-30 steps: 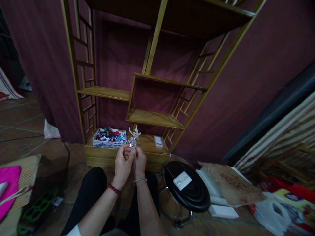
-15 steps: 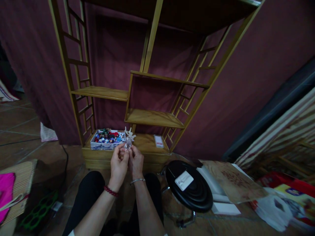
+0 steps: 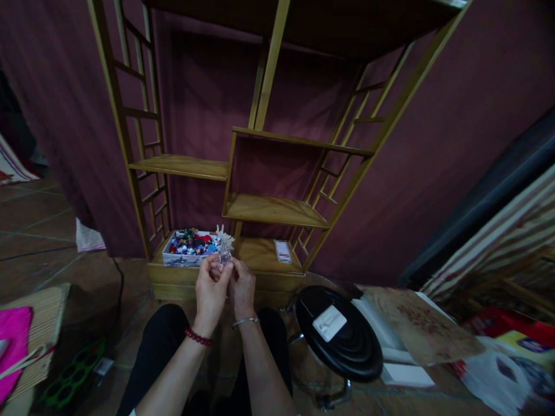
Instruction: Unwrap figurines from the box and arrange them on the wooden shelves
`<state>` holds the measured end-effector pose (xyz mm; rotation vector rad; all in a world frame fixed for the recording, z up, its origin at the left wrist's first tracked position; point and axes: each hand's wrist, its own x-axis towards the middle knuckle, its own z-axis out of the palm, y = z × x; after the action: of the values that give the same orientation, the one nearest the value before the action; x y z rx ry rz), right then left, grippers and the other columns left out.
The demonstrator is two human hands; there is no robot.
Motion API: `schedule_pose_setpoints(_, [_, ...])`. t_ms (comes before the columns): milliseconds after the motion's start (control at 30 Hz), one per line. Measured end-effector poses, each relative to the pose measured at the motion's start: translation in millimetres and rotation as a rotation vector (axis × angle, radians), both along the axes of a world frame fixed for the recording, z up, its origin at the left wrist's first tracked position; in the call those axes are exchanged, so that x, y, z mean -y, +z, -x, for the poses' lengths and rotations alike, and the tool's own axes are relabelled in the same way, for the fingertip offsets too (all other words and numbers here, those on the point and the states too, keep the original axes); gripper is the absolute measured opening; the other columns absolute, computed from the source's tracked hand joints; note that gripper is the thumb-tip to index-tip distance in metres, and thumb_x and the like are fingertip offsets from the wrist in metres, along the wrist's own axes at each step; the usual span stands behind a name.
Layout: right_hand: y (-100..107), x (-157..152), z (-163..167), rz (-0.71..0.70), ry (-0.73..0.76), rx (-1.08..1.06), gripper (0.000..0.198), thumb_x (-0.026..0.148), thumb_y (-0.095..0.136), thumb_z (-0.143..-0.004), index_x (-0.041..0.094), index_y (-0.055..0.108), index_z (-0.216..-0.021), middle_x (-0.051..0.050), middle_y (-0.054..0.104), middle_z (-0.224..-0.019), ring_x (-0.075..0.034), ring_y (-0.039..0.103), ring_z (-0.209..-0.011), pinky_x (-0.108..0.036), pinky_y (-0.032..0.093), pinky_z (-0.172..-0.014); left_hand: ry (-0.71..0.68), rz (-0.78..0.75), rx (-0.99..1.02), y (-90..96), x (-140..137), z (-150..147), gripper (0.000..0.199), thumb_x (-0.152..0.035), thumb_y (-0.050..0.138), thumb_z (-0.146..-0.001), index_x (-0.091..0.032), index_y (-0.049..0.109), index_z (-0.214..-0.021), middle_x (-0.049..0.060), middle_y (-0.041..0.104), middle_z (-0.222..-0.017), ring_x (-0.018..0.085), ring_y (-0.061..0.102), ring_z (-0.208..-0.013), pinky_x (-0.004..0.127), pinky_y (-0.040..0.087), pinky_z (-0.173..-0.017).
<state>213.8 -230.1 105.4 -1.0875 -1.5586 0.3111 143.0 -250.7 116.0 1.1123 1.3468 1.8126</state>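
Note:
Between both hands, just in front of the low shelf, is a clear, spiky-topped figurine (image 3: 225, 245) that looks like glass or plastic. My left hand (image 3: 211, 292), with a dark red bead bracelet at its wrist, pinches the figurine's lower part between thumb and fingers. My right hand (image 3: 241, 287), wearing a silver bangle, is closed against the figurine's other side; its fingertips are partly hidden. Right behind the hands, a patterned box (image 3: 182, 258) full of small colourful figures (image 3: 193, 242) sits on the bottom shelf.
A wooden shelf unit (image 3: 277, 209) stands ahead against a dark red curtain. On its bottom board lies a white card (image 3: 282, 251). To the right are a black round stool (image 3: 355, 346) bearing a white packet (image 3: 329, 323), and a plastic bag (image 3: 498, 370). A woven mat (image 3: 47, 315) lies left.
The figurine has turned in my fingers, its spiky top now standing more upright. Both hands stay closed on it. The whole view has shifted slightly.

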Motion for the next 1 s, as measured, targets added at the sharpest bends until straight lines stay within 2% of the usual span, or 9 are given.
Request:
schedule_pose_setpoints(167, [1.8,2.4,1.2,0.012,-0.030,0.021,0.023,0.022,0.043,-0.082,0.017,0.064,-0.088,-0.006,0.066,-0.082,-0.014,0.061,-0.072,-0.022,0.046,-0.066,0.017,-0.018,-0.007,-1.1,-1.9,2.5,0.039,-0.041,0.062,-0.067,-0.017,0.051,-0.097,-0.002,0.052,-0.070,0.009,0.049,-0.057,0.020,0.042,-0.055])
schedule_pose_setpoints(500, [6.4,9.4,1.3,0.094,0.000,0.003,0.023,0.026,0.045,-0.083,0.019,0.064,-0.093,-0.005,0.068,-0.086,-0.015,0.063,-0.074,-0.022,0.046,-0.066,-0.004,-0.048,0.006,-5.4,-1.8,6.2,0.041,-0.041,0.059,-0.070,-0.016,0.055,-0.102,0.002,0.057,-0.079,0.013,0.054,-0.068,0.024,0.045,-0.063])
schedule_pose_setpoints(767, [14.0,18.8,-1.9,0.098,0.054,0.066,0.021,0.022,0.043,-0.084,0.022,0.064,-0.089,-0.003,0.067,-0.084,-0.013,0.061,-0.072,-0.021,0.045,-0.066,-0.038,-0.021,0.062,-12.0,1.4,7.5,0.043,-0.042,0.060,-0.069,-0.016,0.054,-0.104,0.004,0.057,-0.086,0.014,0.054,-0.073,0.025,0.046,-0.067])
schedule_pose_setpoints(1000, [17.7,20.0,0.8,0.060,0.047,0.108,0.021,0.022,0.042,-0.085,0.021,0.063,-0.088,-0.004,0.066,-0.083,-0.013,0.060,-0.072,-0.021,0.045,-0.068,-0.048,-0.035,0.095,-5.8,5.1,5.5,0.042,-0.041,0.059,-0.070,-0.016,0.052,-0.104,0.004,0.057,-0.088,0.014,0.054,-0.077,0.026,0.045,-0.070])
